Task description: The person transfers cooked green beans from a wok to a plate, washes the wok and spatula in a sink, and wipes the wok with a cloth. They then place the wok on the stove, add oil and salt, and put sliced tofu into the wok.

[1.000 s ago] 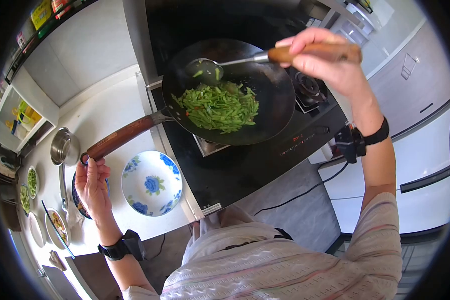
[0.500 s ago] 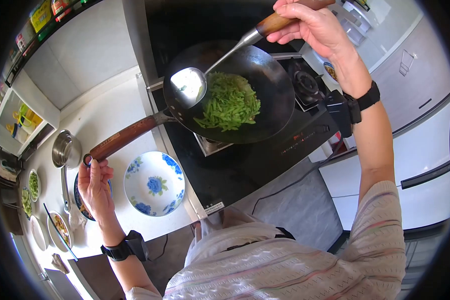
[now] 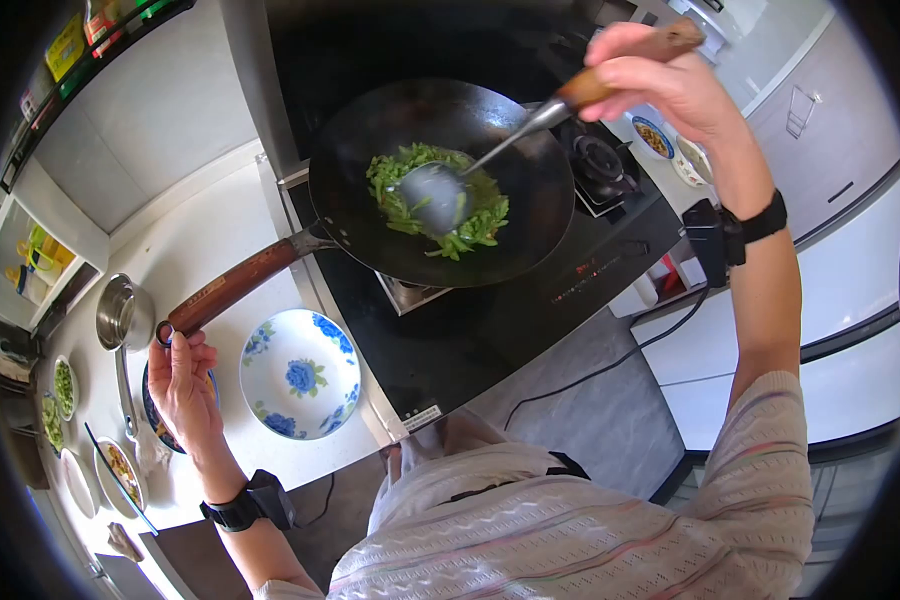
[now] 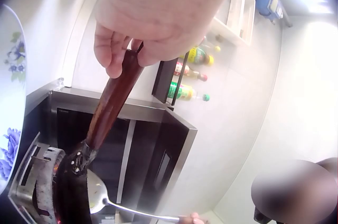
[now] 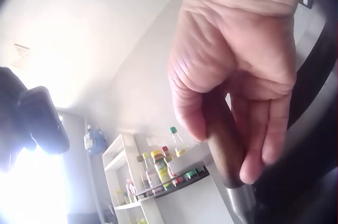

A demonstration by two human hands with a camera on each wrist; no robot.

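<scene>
A dark wok (image 3: 540,205) sits over the stove, holding chopped green vegetables (image 3: 465,242) in its middle. With thumb and fingers my left hand (image 3: 185,385) pinches the end of the wok's wooden handle (image 3: 235,288); the left wrist view shows this handle (image 4: 113,100) coming out below the fingers. My right hand (image 3: 675,92) grips a ladle (image 3: 540,118) by its wooden grip. The ladle's bowl, blurred, lies over the greens and covers part of them. Up close in the right wrist view, the right hand's fingers (image 5: 259,145) wrap the wooden grip.
A blue-flowered plate (image 3: 260,372) lies on the counter next to the stove. Left of it are a small metal pot (image 3: 120,310) and several dishes of food. A second burner (image 3: 600,165) and a bowl (image 3: 652,137) are at the right. Bottles (image 5: 161,168) line a wall shelf.
The ladle rose with its shiny bowl over the wok's left side, then came down onto the greens. My right hand went up, then down and right. The left hand keeps the wok handle.
</scene>
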